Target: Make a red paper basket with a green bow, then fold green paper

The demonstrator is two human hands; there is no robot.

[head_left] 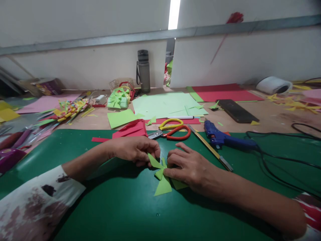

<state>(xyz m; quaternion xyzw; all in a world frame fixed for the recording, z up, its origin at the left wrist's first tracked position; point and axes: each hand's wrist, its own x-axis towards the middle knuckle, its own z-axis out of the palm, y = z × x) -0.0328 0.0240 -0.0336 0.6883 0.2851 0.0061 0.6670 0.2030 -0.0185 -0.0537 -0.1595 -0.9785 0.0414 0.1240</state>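
One green paper cutout (159, 174), lengthwise far-left to near-right

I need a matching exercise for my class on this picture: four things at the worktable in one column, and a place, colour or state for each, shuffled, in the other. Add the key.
Things
1. green paper piece
2. glue gun
3. scissors
4. bottle

Descriptions
A. blue, with a black cord
B. upright near the white wall
C. between the left hand and the right hand
D. one yellow handle loop, one orange-red

Right pairs
1-C, 2-A, 3-D, 4-B
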